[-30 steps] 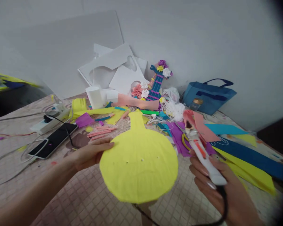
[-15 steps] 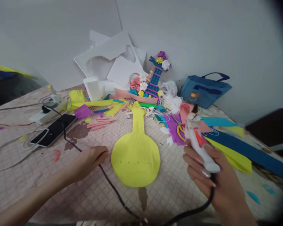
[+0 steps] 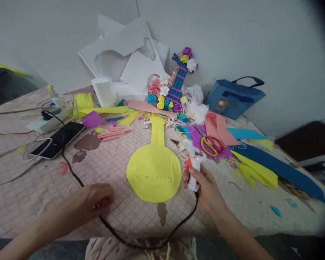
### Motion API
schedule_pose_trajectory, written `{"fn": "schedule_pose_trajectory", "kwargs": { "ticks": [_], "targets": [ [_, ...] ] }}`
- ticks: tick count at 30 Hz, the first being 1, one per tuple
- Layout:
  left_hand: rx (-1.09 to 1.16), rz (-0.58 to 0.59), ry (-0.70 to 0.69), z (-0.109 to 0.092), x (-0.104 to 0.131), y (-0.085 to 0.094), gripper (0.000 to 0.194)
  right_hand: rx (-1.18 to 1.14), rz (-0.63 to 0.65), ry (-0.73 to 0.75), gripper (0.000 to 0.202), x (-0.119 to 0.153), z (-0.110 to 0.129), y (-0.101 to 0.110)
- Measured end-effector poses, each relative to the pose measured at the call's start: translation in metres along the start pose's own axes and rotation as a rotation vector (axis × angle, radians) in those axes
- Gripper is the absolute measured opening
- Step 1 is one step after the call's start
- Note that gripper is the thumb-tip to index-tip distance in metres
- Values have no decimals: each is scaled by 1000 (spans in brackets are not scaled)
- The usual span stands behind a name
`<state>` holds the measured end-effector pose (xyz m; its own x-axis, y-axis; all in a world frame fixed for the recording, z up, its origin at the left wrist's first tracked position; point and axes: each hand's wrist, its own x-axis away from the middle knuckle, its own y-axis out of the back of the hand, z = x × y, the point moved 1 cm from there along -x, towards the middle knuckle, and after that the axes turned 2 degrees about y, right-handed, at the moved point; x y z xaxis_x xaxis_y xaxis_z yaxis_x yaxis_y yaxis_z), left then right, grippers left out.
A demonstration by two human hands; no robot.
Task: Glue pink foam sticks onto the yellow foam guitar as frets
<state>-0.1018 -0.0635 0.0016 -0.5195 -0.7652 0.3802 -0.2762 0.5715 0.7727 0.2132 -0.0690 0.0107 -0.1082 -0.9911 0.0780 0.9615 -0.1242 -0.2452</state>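
Note:
My right hand (image 3: 206, 184) grips a white hot glue gun (image 3: 194, 159) with an orange trigger and a lit red light, its dark nozzle pointing up and left. Left of the gun, a yellow guitar-shaped piece (image 3: 154, 169) lies flat, with a row of small dark holes across its round body. My left hand (image 3: 99, 196) is closed with curled fingers at the left of the yellow piece. Whatever is in those fingers is hidden. The gun's black cord (image 3: 73, 173) passes under this hand and loops along the table's front edge.
A phone (image 3: 59, 141) and a power strip (image 3: 47, 121) with cables lie left. Scissors (image 3: 209, 144) rest on purple paper at right. Behind stand a flower-decorated paper guitar (image 3: 178, 85), white board offcuts (image 3: 141, 68), a white cup (image 3: 104, 92) and a blue bag (image 3: 233, 99).
My right hand has brought the glue gun left and turned it, so its nozzle now points leftward. The left hand has moved down and left, away from the yellow piece. The view has shifted slightly.

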Motion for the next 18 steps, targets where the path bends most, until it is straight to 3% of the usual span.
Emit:
{"fn": "schedule_pose_trajectory", "kwargs": {
  "ticks": [5, 11, 14, 18],
  "targets": [
    [15, 82, -68, -5, 0, -11, 14, -6, 88, -45, 17, 5, -10, 3],
    [70, 110, -83, -3, 5, -26, 17, -199, 119, -250, 25, 5, -15, 3],
    [119, 75, -57, -5, 4, -26, 16, -136, 105, -221, 27, 4, -16, 8],
    [175, 31, -136, -7, 1, -29, 14, 154, 57, -94, 21, 6, -14, 15]
  ]
}}
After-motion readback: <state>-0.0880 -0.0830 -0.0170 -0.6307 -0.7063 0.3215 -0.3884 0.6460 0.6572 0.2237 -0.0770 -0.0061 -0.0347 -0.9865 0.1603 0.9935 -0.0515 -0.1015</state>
